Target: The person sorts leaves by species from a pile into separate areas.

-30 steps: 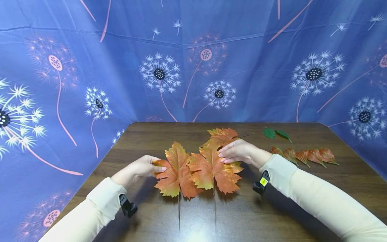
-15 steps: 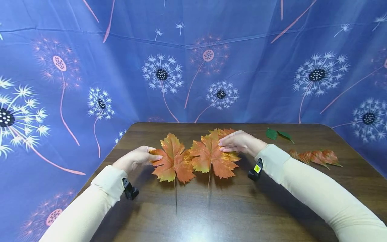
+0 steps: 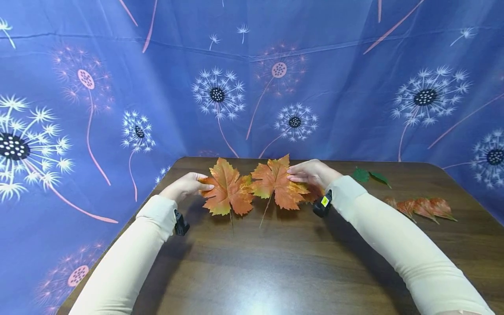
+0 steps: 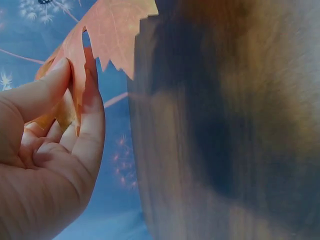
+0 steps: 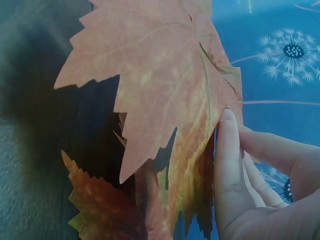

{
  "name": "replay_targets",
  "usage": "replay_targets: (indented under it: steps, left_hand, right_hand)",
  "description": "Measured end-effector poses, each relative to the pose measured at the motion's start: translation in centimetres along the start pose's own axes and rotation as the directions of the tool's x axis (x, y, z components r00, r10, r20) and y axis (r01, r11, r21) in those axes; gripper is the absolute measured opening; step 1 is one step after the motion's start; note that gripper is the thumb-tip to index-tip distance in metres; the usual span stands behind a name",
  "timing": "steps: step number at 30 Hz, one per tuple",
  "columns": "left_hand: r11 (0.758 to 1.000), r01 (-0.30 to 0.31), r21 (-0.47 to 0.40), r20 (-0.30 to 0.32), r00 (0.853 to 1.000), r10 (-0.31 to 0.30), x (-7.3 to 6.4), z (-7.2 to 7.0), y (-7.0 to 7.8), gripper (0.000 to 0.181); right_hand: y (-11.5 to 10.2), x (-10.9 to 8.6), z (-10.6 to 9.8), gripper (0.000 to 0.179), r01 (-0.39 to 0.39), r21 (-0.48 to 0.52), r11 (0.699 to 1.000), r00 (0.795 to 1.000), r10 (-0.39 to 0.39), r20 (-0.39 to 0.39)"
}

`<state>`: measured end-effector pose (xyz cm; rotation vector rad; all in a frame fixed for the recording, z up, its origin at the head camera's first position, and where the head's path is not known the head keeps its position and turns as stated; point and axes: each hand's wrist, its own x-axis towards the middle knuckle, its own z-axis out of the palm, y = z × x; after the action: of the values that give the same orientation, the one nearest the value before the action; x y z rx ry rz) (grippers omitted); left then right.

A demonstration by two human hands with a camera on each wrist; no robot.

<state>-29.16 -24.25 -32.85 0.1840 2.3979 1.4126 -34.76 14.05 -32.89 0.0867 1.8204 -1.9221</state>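
Note:
In the head view, two orange maple leaves with yellow-green edges are held side by side over the far part of the table. My left hand [image 3: 188, 184] pinches the outer edge of the left maple leaf [image 3: 228, 188]; the left wrist view shows the thumb [image 4: 45, 90] pressed on its front with the fingers behind. The right maple leaf [image 3: 275, 183] is pinched at its outer edge by my right hand [image 3: 311, 172]. Their inner edges meet in the head view, and thin stems hang down. Another maple leaf [image 5: 102, 205] lies below the right one, mostly hidden.
Two green leaves [image 3: 370, 175] lie at the back right of the brown wooden table [image 3: 252, 267]. In front of them is a row of several folded reddish leaves [image 3: 425, 206], partly covered by the right sleeve. A blue dandelion-print cloth [image 3: 169, 87] hangs behind.
Both hands have moved away toward the back of the table, carrying the two maple leaves along. The leaf that lay behind the right one is now mostly covered. The head view has turned slightly left.

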Motion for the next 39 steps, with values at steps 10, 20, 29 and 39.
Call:
replay_targets:
  steps: [10, 20, 29, 39]
  left_hand:
    - [0.978, 0.024, 0.205, -0.14, 0.99, 0.005, 3.4, -0.3, 0.7, 0.029]
    - [0.985, 0.061, 0.16, -0.22, 0.975, -0.025, 6.5, -0.8, -0.1, 0.034]
    - [0.932, 0.174, 0.319, -0.371, 0.927, -0.046, 8.4, -0.1, -1.7, 0.034]
    - [0.89, 0.283, 0.358, -0.519, 0.853, -0.062, 9.5, 0.9, -1.8, 0.034]
  right_hand:
    - [0.5, 3.1, 0.8, 0.048, -0.045, 0.046, 0.998, 0.998, 0.047, -0.042]
    - [0.7, 5.5, 0.8, 0.051, -0.068, 0.159, 0.985, 0.995, 0.079, -0.061]
    - [1.5, 7.4, 1.9, 0.058, -0.098, 0.324, 0.941, 0.993, 0.112, -0.025]
    - [0.7, 8.7, 3.3, 0.058, -0.091, 0.299, 0.95, 0.991, 0.117, -0.072]
